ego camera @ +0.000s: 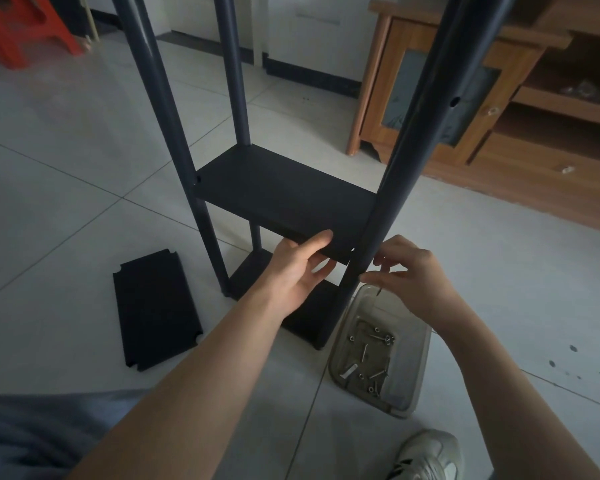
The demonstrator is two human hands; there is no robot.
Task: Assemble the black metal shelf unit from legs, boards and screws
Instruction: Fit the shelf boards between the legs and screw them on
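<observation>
The black shelf unit stands on the tiled floor with several dark legs, one being the near right leg (392,188). A middle board (278,188) sits between the legs, above a bottom board (253,268). My left hand (298,268) grips the middle board's near edge, thumb on top and fingers underneath. My right hand (409,271) is at the near right leg beside the board's corner and pinches a small screw (379,292) pointing down. A spare black board (155,308) lies flat on the floor to the left.
A clear plastic tray (413,393) with several screws and a hex key lies on the floor under my right hand. A wooden cabinet (499,140) stands at the right. An orange stool (25,26) is far left. My shoe (430,455) shows at the bottom.
</observation>
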